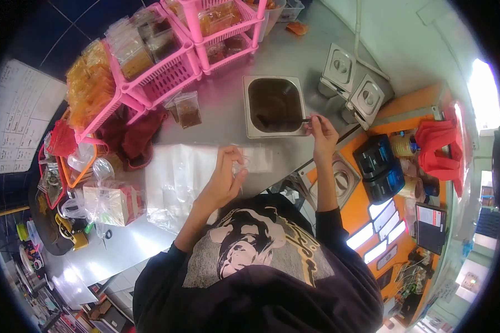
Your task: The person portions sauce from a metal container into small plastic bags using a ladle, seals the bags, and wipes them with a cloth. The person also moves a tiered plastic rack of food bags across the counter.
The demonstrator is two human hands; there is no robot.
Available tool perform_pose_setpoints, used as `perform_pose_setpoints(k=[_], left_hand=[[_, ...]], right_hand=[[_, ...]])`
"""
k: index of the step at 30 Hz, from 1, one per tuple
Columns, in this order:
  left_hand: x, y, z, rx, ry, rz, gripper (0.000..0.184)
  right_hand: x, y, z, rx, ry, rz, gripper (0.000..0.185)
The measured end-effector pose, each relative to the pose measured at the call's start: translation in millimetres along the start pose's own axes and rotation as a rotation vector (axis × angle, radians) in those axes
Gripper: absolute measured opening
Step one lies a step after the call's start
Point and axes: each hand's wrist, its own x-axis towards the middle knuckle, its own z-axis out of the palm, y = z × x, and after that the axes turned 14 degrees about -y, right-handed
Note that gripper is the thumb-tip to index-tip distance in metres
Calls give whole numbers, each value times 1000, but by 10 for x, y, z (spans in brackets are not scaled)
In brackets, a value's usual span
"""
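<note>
My right hand (322, 135) is closed on the thin dark handle of a spoon (291, 120), whose far end reaches down into a square steel food pan (248, 114). Dark brown contents (269, 102) lie low in that pan; the spoon's bowl is hard to make out against them. Closer to my body, my left hand (225, 176) has its fingers curled at a small clear plastic bag (255, 161). Beneath and left of this hand, a stack of clear plastic bags (175, 169) is spread on the steel counter. A filled, sealed sachet (188, 110) lies behind the stack.
Pink baskets (164, 77) hold many filled sachets at the back left. Dark red cloth (136, 141) and a plastic-wrapped box (108, 201) sit left. Steel lidded pans (366, 100) stand right of the open pan. Several phones (380, 219) lie on an orange surface, near a black-and-blue device (378, 169).
</note>
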Motion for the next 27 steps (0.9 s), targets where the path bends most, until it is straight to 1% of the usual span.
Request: perform_pose_setpoints(k=[1,2,4,5,7,8,10,12,14,16,19,20,24,27], left_hand=[[-10,15,-19,-45,-8,-45,24],[-17,27,-38,-90,-16,-89,26],[-11,33,-77,-76,-8,-54,27],[-3,32,-89,-61,-2,-18,27],[13,29,-98,-36,3,-10,28],[17,27,-101,-10,11,-5,29],[26,17,-98,0,12,-19,29],[32,-1,-87,10,13,-31,30],[38,-22,-80,6,72,4,28],[53,0,-103,13,89,12,25],[53,-2,-97,-1,142,18,20],[59,-13,-91,-22,176,19,17],[69,-58,-87,-3,185,22,15],[93,-17,-102,-67,198,10,14]], right_hand=[[0,5,-20,-26,-40,51,19],[7,2,-56,-27,-42,52,19],[27,-15,-156,-15,-83,155,18],[35,5,-194,-16,-82,155,18],[58,53,-250,213,8,228,18],[61,69,-282,213,8,228,18],[65,75,-312,327,70,263,19],[68,126,-371,358,98,278,19],[60,194,-426,390,127,291,18],[33,262,-472,527,112,306,17],[4,342,-533,616,121,318,17],[-6,354,-562,616,122,317,17],[-54,373,-623,639,129,286,17],[-99,388,-672,654,155,272,17]])
